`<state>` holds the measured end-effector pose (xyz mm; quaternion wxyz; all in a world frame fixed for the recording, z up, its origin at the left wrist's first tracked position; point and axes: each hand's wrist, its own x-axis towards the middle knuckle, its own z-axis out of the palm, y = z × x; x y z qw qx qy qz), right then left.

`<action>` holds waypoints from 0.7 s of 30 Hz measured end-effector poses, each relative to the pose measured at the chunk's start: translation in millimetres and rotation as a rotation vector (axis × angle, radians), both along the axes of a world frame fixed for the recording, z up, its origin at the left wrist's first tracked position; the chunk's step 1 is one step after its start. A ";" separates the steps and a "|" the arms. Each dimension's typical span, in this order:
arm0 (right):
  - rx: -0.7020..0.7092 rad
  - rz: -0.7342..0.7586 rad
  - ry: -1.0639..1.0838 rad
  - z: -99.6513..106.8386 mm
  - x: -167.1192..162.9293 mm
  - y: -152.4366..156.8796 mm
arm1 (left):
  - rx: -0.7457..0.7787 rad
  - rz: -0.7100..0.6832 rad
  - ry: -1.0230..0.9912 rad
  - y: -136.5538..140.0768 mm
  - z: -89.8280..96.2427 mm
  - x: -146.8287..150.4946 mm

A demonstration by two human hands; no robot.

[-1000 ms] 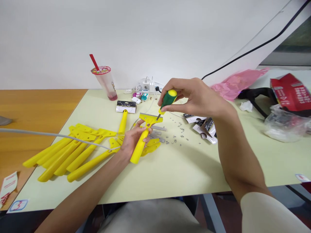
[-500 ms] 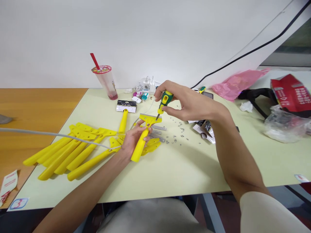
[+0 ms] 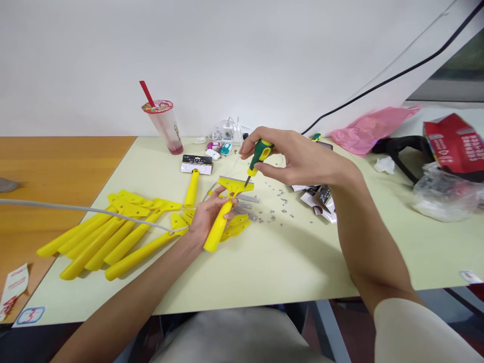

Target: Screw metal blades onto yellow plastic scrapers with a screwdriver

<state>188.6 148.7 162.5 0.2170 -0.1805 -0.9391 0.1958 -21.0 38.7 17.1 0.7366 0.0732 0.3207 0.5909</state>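
Note:
My left hand is closed around a yellow scraper, holding it tilted above the table with its wide head up and a thin metal blade along the top edge. My right hand grips a green and yellow screwdriver by its handle. The screwdriver's tip meets the right side of the scraper's head, at a screw. Under and behind my left hand lie more yellow scraper parts and grey metal blades. Small screws and nuts are scattered to the right of the scraper.
Several yellow scraper handles lie on the left, with a grey cable across them. A packaged scraper lies behind. Farther back stand a drink cup and a power strip. Right are black-and-white packaging, a pink bag and a clear bag.
The screwdriver and my right hand have shifted very slightly, with the handle turned a little in my fingers. My left hand keeps the scraper in nearly the same place.

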 end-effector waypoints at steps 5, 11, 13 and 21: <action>-0.026 -0.042 0.038 0.8 -1.2 -0.4 | 0.027 -0.010 0.013 -0.8 0.1 -1.2; 0.001 0.007 0.001 0.6 2.4 0.2 | -0.004 -0.007 0.001 -0.7 3.8 4.0; -0.017 0.028 -0.029 1.1 2.9 -0.3 | -0.021 0.002 0.000 -0.5 4.5 4.3; -0.013 -0.023 -0.006 1.6 -0.3 -1.7 | 0.085 -0.040 -0.015 -3.4 1.4 4.3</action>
